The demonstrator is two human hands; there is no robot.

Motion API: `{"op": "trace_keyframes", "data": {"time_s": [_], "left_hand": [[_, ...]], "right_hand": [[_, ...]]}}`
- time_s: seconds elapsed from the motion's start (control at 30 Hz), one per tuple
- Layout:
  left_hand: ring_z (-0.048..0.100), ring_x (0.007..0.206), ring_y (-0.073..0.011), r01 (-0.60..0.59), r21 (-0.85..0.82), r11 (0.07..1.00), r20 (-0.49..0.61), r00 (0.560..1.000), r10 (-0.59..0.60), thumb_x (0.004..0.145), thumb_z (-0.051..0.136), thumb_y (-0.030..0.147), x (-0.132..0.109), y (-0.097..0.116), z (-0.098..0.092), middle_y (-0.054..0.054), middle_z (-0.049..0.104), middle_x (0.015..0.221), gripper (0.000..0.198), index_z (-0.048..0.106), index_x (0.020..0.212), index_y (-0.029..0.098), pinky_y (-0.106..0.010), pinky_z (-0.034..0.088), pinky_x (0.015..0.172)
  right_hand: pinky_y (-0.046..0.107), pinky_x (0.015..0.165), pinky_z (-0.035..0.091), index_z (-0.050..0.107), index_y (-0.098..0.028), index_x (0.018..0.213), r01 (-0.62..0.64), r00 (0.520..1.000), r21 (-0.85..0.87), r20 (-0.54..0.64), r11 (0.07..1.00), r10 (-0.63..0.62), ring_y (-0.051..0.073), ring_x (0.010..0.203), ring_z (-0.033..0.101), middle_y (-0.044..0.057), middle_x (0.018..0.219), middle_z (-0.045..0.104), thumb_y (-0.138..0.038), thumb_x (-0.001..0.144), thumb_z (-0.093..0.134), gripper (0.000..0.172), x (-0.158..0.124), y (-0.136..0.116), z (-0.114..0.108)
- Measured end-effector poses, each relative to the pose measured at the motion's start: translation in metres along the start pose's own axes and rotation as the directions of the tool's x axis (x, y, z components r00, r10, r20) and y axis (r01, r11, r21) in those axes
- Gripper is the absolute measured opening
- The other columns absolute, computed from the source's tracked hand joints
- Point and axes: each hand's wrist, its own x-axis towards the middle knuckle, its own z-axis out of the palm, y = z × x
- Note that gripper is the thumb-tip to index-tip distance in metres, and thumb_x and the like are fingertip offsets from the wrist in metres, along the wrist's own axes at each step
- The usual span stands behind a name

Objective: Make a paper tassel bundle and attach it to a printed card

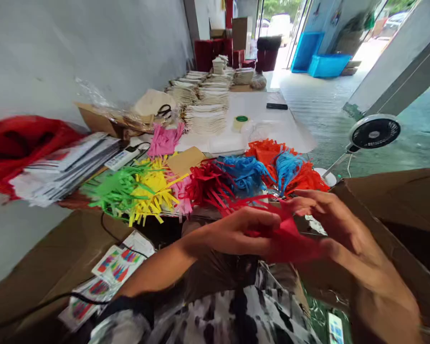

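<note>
Both my hands hold one red paper piece [290,239] with cut fringe strips, just above my lap. My left hand [236,231] is closed on its left side, fingers curled over the paper. My right hand [326,215] pinches its upper right part, fingers bent together. Right behind them on the table edge lie fringed paper bundles: red [208,184], blue [243,172], orange [268,153], yellow [152,191], green [116,188] and pink [165,138].
A white table [265,124] carries stacks of pale paper [206,117], a tape roll [241,122], scissors [164,111] and a phone [276,106]. Cardboard boxes [397,200] stand on both sides of me. A small fan [374,132] stands at the right, and printed sheets [118,263] lie at the lower left.
</note>
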Motion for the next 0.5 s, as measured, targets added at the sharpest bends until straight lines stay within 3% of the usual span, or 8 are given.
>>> {"op": "trace_keyframes", "data": {"time_s": [0.07,0.17,0.23,0.3,0.43,0.5], "left_hand": [[0.052,0.076,-0.0125,0.069,-0.11,0.991,0.07,0.996,-0.062,0.09,0.08,0.05,0.001,-0.011,0.003,-0.001,0.058,0.085,0.039,0.065,0.093,0.015,-0.023,0.044,0.07],[0.057,0.08,-0.0137,0.153,-0.236,0.959,0.106,0.986,-0.132,0.091,0.08,0.051,0.0,-0.019,0.004,-0.002,0.063,0.09,0.038,0.067,0.098,0.016,-0.024,0.047,0.073],[0.059,0.082,-0.0125,0.194,-0.286,0.938,0.079,0.981,-0.178,0.091,0.081,0.05,0.0,-0.02,0.001,-0.002,0.066,0.094,0.038,0.068,0.102,0.017,-0.023,0.047,0.076],[0.058,0.081,-0.01,0.245,-0.316,0.916,0.076,0.969,-0.233,0.09,0.083,0.05,-0.001,-0.02,-0.005,0.0,0.066,0.093,0.038,0.068,0.103,0.017,-0.02,0.046,0.076],[0.06,0.081,-0.009,0.323,-0.386,0.864,0.165,0.946,-0.28,0.084,0.09,0.044,0.001,-0.027,-0.011,0.002,0.066,0.093,0.041,0.065,0.102,0.018,-0.02,0.048,0.076],[0.064,0.086,-0.0102,0.321,-0.418,0.85,0.171,0.947,-0.273,0.084,0.091,0.041,0.005,-0.034,-0.008,0.001,0.068,0.1,0.042,0.065,0.108,0.019,-0.022,0.052,0.079]], "right_hand": [[0.049,0.12,0.046,0.054,-0.034,0.156,-0.11,0.984,0.07,0.147,0.991,0.099,0.037,0.148,0.051,0.009,0.162,0.054,-0.067,0.094,0.068,0.072,-0.005,0.013,0.008],[0.046,0.109,0.055,0.068,-0.03,0.141,-0.304,0.938,0.195,0.235,0.932,0.257,0.036,0.132,0.063,0.01,0.141,0.07,-0.072,0.089,0.071,0.066,-0.017,0.032,0.019],[0.04,0.092,0.061,0.077,-0.028,0.12,-0.426,0.901,0.298,0.223,0.854,0.371,0.031,0.109,0.072,0.009,0.115,0.077,-0.07,0.086,0.076,0.055,-0.027,0.045,0.025],[0.035,0.078,0.061,0.079,-0.026,0.105,-0.48,0.876,0.402,0.168,0.779,0.453,0.026,0.091,0.072,0.007,0.101,0.077,-0.066,0.08,0.083,0.048,-0.035,0.056,0.026],[0.034,0.073,0.06,0.079,-0.024,0.101,-0.503,0.84,0.499,0.089,0.706,0.536,0.025,0.087,0.071,0.01,0.106,0.076,-0.059,0.074,0.09,0.046,-0.036,0.063,0.018],[0.034,0.068,0.059,0.08,-0.025,0.098,-0.512,0.829,0.471,0.051,0.719,0.557,0.024,0.08,0.07,0.01,0.098,0.075,-0.059,0.074,0.089,0.043,-0.033,0.059,0.011]]}}
